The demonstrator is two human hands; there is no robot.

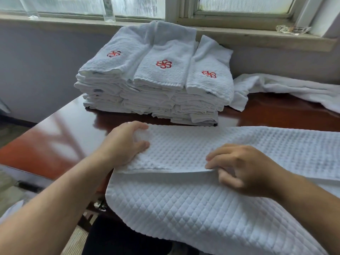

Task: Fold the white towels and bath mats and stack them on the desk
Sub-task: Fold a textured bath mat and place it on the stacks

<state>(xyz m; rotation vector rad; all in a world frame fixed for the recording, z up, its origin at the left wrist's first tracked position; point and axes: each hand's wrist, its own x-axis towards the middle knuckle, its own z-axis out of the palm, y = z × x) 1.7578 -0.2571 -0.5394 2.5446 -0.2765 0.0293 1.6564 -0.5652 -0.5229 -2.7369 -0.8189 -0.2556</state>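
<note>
Done: the folded white terry towels with red flower embroidery (156,85) sit in 3 side-by-side piles at the back of the glossy red-brown wooden desk (73,129).
To do: the crumpled white towel (294,87) at far right lies unfolded, and I judge this mat needs more folds.
Mat: the white quilted bath mat (184,208) lies across the desk's near edge, 1 layer doubled over and the rest hanging toward me.
Grip: my left hand (127,142) curls round the mat's left end, and my right hand (244,168) pinches the folded edge.

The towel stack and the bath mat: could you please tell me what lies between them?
Between towel stack and bath mat, only a narrow strip of bare desk, in the head view.
</note>
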